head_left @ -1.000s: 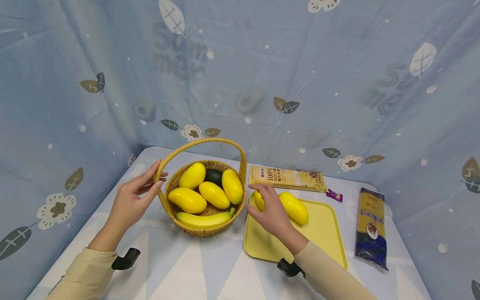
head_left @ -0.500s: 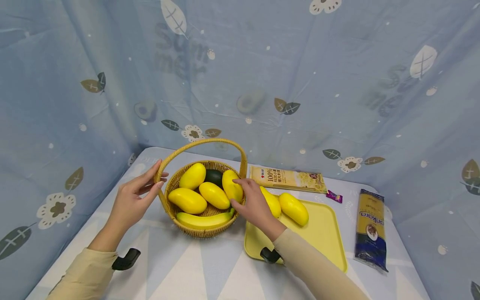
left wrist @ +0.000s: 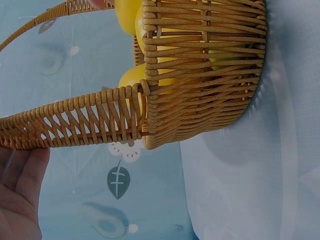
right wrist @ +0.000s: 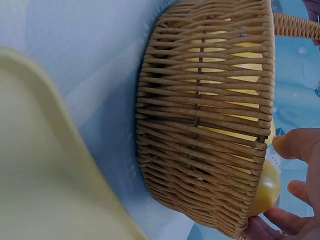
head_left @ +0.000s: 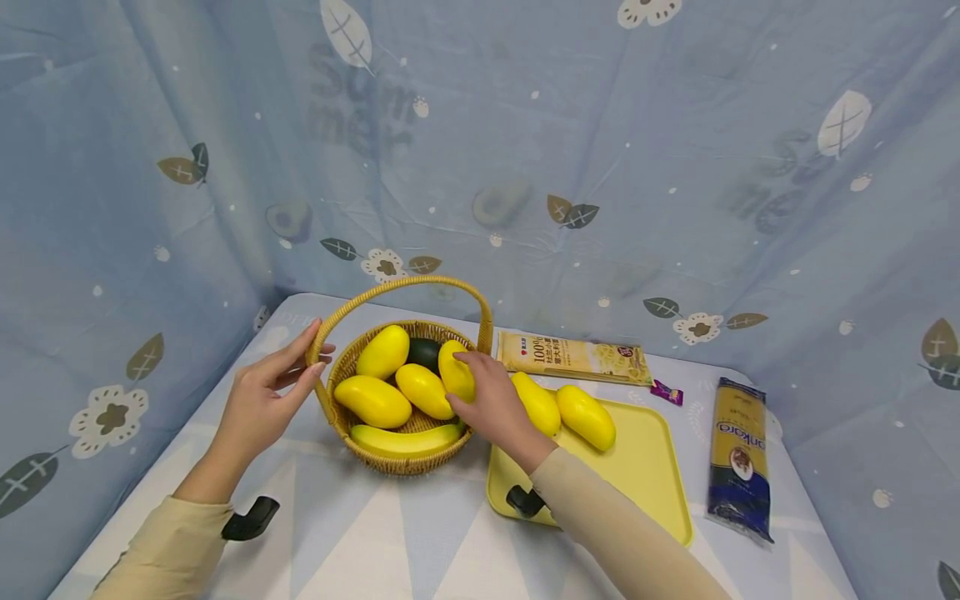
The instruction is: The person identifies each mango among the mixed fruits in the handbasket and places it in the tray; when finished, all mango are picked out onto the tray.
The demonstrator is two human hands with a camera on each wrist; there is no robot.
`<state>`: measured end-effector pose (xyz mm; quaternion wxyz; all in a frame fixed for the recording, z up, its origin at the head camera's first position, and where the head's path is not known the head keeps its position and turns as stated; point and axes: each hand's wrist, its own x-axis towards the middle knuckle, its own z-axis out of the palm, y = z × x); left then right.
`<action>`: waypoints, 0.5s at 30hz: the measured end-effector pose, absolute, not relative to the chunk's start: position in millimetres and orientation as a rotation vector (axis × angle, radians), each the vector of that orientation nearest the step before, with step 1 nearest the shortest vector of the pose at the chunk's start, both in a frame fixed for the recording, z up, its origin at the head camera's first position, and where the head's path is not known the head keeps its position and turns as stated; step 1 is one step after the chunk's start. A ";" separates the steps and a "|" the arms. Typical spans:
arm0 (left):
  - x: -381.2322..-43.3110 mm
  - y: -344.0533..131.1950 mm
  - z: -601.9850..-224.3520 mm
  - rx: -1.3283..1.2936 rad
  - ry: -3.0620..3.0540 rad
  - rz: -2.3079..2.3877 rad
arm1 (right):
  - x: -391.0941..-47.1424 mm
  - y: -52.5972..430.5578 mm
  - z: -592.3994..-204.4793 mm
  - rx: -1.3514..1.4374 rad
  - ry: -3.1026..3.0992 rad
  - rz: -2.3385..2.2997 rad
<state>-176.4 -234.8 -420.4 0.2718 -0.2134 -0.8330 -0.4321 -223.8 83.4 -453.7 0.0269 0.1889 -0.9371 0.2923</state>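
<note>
A wicker basket (head_left: 405, 466) with a tall arched handle (head_left: 420, 280) stands left of the middle of the table. My left hand (head_left: 262, 396) holds the left side of the handle between fingers and thumb. Inside the basket are several yellow mangoes (head_left: 372, 402), a banana (head_left: 401, 442) and a dark green rounded fruit (head_left: 424, 353). My right hand (head_left: 497, 402) reaches over the right rim and grips the mango (head_left: 453, 375) there, thumb on the near side. In the right wrist view this mango (right wrist: 267, 189) shows just above the rim, and some fingertips are hidden behind it.
To the right of the basket lies a yellow tray (head_left: 641, 483) bearing two mangoes (head_left: 587, 418). Behind it are a pasta packet (head_left: 573, 357) and a small purple candy (head_left: 667, 392). A blue-and-gold packet (head_left: 741, 458) lies at the far right. Patterned curtains (head_left: 480, 150) surround the table.
My right hand has moved left from over the tray to the basket's right-hand mango and taken hold of it. That mango has shifted slightly left. The left hand stays on the handle.
</note>
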 end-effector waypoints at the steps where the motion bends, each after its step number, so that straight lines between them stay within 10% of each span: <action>1: -176.5 -234.7 -420.3 -0.574 -2.243 -1.164 | -224.4 82.8 -453.2 0.592 -2.893 0.899; 15: -175.8 -233.9 -419.8 -0.564 -2.244 -1.162 | -234.0 78.2 -458.5 0.602 -2.879 0.933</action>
